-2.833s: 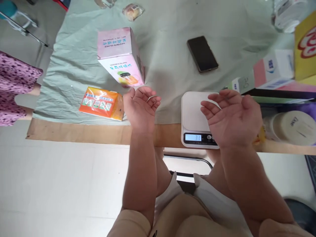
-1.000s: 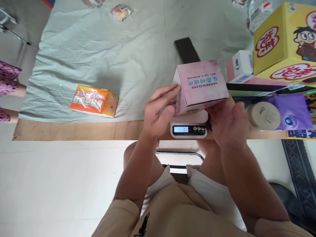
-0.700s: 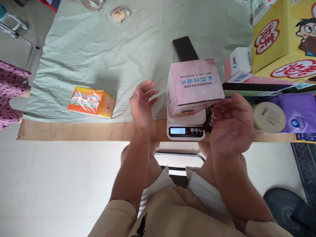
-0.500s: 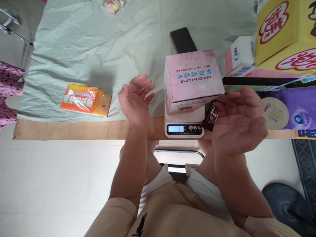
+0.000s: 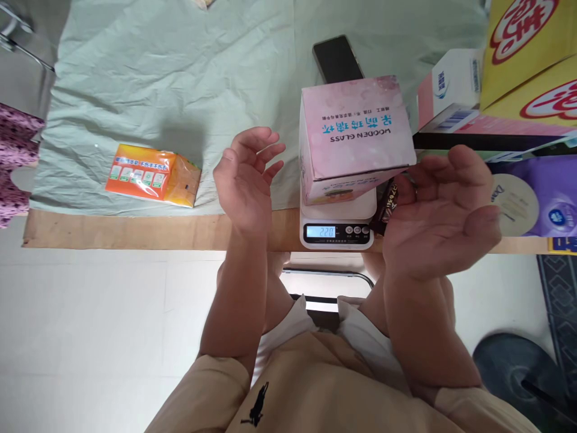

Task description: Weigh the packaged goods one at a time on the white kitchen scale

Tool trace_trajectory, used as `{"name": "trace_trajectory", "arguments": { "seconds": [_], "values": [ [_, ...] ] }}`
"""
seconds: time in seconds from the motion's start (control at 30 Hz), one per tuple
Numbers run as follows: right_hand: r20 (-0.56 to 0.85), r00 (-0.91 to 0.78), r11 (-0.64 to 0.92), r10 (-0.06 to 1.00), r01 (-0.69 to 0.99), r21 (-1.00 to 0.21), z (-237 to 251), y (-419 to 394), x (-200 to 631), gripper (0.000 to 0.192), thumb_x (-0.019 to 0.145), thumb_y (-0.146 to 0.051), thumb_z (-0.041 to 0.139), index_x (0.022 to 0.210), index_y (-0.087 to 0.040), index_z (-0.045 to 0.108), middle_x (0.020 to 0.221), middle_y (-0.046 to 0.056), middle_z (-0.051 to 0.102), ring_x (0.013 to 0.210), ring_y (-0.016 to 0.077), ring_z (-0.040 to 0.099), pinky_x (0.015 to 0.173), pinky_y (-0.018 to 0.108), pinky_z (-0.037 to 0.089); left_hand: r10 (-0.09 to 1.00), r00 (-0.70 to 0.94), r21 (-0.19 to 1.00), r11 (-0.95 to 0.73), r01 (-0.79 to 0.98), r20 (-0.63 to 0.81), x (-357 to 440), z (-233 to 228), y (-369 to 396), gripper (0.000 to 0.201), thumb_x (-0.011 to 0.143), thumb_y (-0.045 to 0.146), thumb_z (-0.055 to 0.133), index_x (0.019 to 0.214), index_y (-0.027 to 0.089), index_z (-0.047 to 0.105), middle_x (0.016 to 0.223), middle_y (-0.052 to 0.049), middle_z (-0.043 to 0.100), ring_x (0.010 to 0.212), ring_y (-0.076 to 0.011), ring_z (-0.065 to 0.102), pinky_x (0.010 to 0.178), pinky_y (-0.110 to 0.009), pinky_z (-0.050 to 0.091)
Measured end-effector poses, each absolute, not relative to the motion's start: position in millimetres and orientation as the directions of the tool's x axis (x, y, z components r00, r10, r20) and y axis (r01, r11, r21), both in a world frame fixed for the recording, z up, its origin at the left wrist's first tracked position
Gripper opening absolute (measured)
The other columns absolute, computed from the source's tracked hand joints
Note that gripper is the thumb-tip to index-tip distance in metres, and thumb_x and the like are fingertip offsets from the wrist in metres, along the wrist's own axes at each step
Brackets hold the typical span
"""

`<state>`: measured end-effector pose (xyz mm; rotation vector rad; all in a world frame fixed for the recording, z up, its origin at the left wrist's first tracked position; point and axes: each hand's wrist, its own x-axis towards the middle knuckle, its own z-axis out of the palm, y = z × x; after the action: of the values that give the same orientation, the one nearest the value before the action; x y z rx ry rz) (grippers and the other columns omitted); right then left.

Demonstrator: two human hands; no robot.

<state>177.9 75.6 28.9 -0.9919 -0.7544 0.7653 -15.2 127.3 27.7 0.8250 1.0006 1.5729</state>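
Observation:
A pink cardboard box (image 5: 356, 135) printed "WOODEN GLASS" rests on a white digital kitchen scale (image 5: 336, 211), whose lit display (image 5: 320, 231) appears to read 220. To the left of the box, my left hand (image 5: 249, 177) is held palm up with curled, parted fingers and nothing in it. My right hand (image 5: 444, 213) is open on the other side, palm up, fingers apart. A dark brown packet (image 5: 384, 207) lies between the scale and my right hand, partly hidden by the fingers; whether they touch it I cannot tell.
An orange tissue pack (image 5: 152, 174) lies on the green cloth (image 5: 180, 78) at the left. Behind the box is a black phone (image 5: 338, 58). Yellow cartons (image 5: 527, 78), a white and pink box (image 5: 451, 90) and a purple pack (image 5: 556, 195) crowd the right side.
The scale's display has changed to about 220 from a different, unclear reading. My right hand has shifted slightly right. The view has moved a little; the box stays on the scale.

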Motion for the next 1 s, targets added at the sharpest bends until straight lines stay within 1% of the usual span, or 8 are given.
{"name": "trace_trajectory", "arguments": {
  "seconds": [0.07, 0.13, 0.27, 0.37, 0.47, 0.57, 0.8, 1.0],
  "values": [
    [0.198, 0.515, 0.338, 0.834, -0.194, -0.921, 28, 75, 178, 0.047, 0.107, -0.055, 0.041, 0.117, -0.046, 0.086, 0.123, -0.002, 0.074, 0.12, 0.0178, 0.075, 0.11, 0.039, 0.065, 0.98, -0.198, 0.911, -0.106, -0.399, 0.027, -15, 26, 127, 0.054, 0.095, 0.076, 0.066, 0.105, 0.024, 0.076, 0.125, -0.011, 0.072, 0.121, -0.0316, 0.07, 0.091, -0.041, 0.058],
    [0.192, 0.507, 0.32, 0.84, -0.176, -0.931, 26, 75, 180, 0.046, 0.105, -0.054, 0.042, 0.116, -0.047, 0.086, 0.122, -0.001, 0.076, 0.12, 0.02, 0.075, 0.111, 0.042, 0.067, 0.984, -0.165, 0.927, -0.119, -0.355, 0.064, -17, 23, 127, 0.057, 0.091, 0.081, 0.071, 0.108, 0.026, 0.076, 0.131, -0.01, 0.072, 0.131, -0.0349, 0.069, 0.1, -0.043, 0.059],
    [0.188, 0.5, 0.3, 0.845, -0.153, -0.942, 22, 73, 184, 0.043, 0.103, -0.058, 0.045, 0.114, -0.049, 0.085, 0.126, -0.001, 0.076, 0.127, 0.0246, 0.075, 0.116, 0.049, 0.066, 0.978, -0.015, 0.957, -0.206, -0.204, 0.207, -23, 6, 130, 0.066, 0.086, 0.086, 0.079, 0.129, 0.036, 0.075, 0.153, -0.006, 0.068, 0.156, -0.0378, 0.058, 0.12, -0.048, 0.056],
    [0.185, 0.463, 0.285, 0.867, -0.154, -0.946, 19, 73, 185, 0.041, 0.102, -0.061, 0.047, 0.117, -0.049, 0.084, 0.134, -0.002, 0.075, 0.135, 0.0267, 0.073, 0.122, 0.052, 0.063, 0.962, 0.108, 0.957, -0.229, -0.176, 0.25, -26, -8, 134, 0.083, 0.079, 0.079, 0.091, 0.149, 0.042, 0.066, 0.171, -0.004, 0.057, 0.169, -0.0393, 0.046, 0.132, -0.055, 0.05],
    [0.159, 0.44, 0.256, 0.884, -0.17, -0.952, 16, 73, 181, 0.039, 0.098, -0.064, 0.054, 0.119, -0.046, 0.082, 0.14, -0.003, 0.076, 0.138, 0.0256, 0.072, 0.127, 0.051, 0.06, 0.965, 0.154, 0.965, -0.183, -0.186, 0.213, -25, -12, 137, 0.103, 0.065, 0.064, 0.108, 0.154, 0.044, 0.061, 0.18, -0.003, 0.049, 0.175, -0.0421, 0.037, 0.139, -0.059, 0.044],
    [0.147, 0.414, 0.247, 0.899, -0.199, -0.948, 16, 74, 175, 0.039, 0.093, -0.065, 0.065, 0.12, -0.044, 0.082, 0.14, -0.003, 0.078, 0.136, 0.0244, 0.073, 0.126, 0.05, 0.061, 0.97, 0.15, 0.973, -0.168, -0.161, 0.192, -19, -6, 137, 0.108, 0.057, 0.056, 0.113, 0.152, 0.043, 0.062, 0.18, -0.003, 0.049, 0.176, -0.0438, 0.036, 0.141, -0.061, 0.043],
    [0.11, 0.362, 0.2, 0.926, -0.221, -0.954, 17, 73, 170, 0.035, 0.087, -0.068, 0.077, 0.115, -0.048, 0.082, 0.127, -0.002, 0.08, 0.126, 0.0235, 0.076, 0.117, 0.045, 0.066, 0.947, 0.168, 0.952, -0.244, -0.183, 0.275, -11, 2, 137, 0.102, 0.068, 0.041, 0.109, 0.157, 0.041, 0.058, 0.169, -0.006, 0.059, 0.167, -0.0405, 0.05, 0.136, -0.062, 0.049],
    [0.143, 0.316, 0.21, 0.938, -0.189, -0.959, 11, 74, 174, 0.035, 0.094, -0.066, 0.073, 0.123, -0.048, 0.078, 0.132, -0.002, 0.077, 0.129, 0.0239, 0.075, 0.118, 0.046, 0.064, 0.941, 0.161, 0.952, -0.279, -0.127, 0.297, -16, -9, 145, 0.107, 0.061, 0.052, 0.112, 0.155, 0.036, 0.063, 0.169, -0.006, 0.063, 0.163, -0.0441, 0.055, 0.13, -0.057, 0.056]
  ]
}}
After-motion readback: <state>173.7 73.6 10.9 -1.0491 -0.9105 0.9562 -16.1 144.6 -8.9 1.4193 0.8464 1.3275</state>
